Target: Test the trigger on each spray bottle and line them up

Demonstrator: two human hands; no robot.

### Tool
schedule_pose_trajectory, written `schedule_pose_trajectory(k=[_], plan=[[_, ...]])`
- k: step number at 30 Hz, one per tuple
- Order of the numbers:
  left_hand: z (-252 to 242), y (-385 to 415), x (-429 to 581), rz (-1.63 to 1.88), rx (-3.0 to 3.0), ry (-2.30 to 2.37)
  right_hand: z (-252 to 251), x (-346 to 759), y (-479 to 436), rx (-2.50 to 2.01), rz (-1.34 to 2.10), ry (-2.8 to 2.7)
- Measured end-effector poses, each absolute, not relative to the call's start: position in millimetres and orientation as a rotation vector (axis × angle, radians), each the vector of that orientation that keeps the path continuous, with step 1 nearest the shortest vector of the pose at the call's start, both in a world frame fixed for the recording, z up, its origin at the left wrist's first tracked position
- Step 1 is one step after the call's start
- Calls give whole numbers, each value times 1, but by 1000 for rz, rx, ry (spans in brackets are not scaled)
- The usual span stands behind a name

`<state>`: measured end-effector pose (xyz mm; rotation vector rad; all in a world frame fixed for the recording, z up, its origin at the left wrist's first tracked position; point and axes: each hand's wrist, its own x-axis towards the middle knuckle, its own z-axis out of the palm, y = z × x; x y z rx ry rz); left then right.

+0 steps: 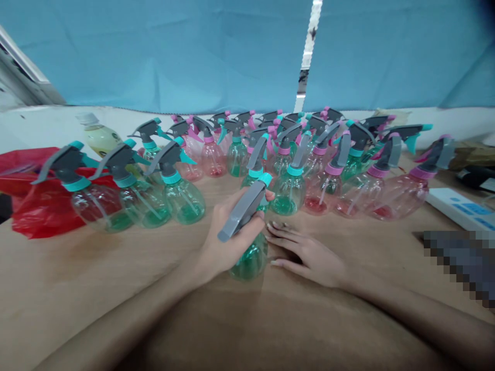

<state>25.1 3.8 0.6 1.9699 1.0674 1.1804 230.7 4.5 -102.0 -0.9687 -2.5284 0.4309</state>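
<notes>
A green spray bottle (249, 260) with a grey and teal trigger head stands near the middle of the wooden table (216, 319). My left hand (228, 237) is wrapped round its neck, just under the trigger head. Beside the bottle's right side my right hand (313, 255) lies palm down on the table, fingers spread and holding nothing. Another green spray bottle (288, 193) stands just beyond my right hand's fingertips. Three green bottles (185, 201) with teal collars stand to the left of my left hand.
Several green and pink spray bottles (317, 193) crowd the back of the table. A red plastic bag (46, 206) and a pale yellow bottle (100, 139) are at left. At right lie a white power strip (460, 208) and a pixelated dark object (460, 263). Blue cloth (185, 56) hangs behind.
</notes>
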Motion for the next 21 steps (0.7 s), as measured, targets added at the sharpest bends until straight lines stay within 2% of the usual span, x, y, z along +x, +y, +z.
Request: schedule_pose_trajectory(k=[21], plan=[[-1,5,20,1120,2042,1057,-101,231,4,-978,426,-2527]])
